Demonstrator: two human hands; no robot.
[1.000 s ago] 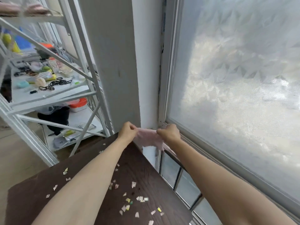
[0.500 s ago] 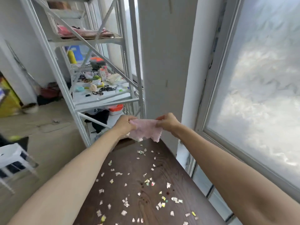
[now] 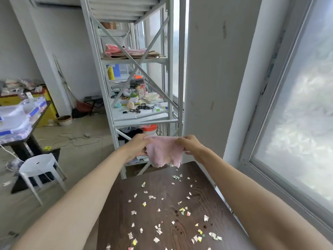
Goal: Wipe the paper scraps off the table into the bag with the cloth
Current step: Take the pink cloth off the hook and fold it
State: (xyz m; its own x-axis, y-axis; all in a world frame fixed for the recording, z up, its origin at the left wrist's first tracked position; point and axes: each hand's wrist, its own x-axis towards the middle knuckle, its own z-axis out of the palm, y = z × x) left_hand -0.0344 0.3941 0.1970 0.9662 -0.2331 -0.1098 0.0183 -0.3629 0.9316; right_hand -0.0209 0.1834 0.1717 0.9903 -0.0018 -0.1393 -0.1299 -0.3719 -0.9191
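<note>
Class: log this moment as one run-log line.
both hands: left hand, right hand | pink cloth held above table | scraps unwiped

Two bare forearms — no sleeves, nothing worn at the wrists.

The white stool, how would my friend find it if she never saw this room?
Start at the dark wooden table strewn with paper scraps, then look left across the bare floor. The white stool stands there, in front of a second table piled with clear plastic bins. It is the only seat around, round-topped, with a small hole in its middle and splayed legs.
</note>
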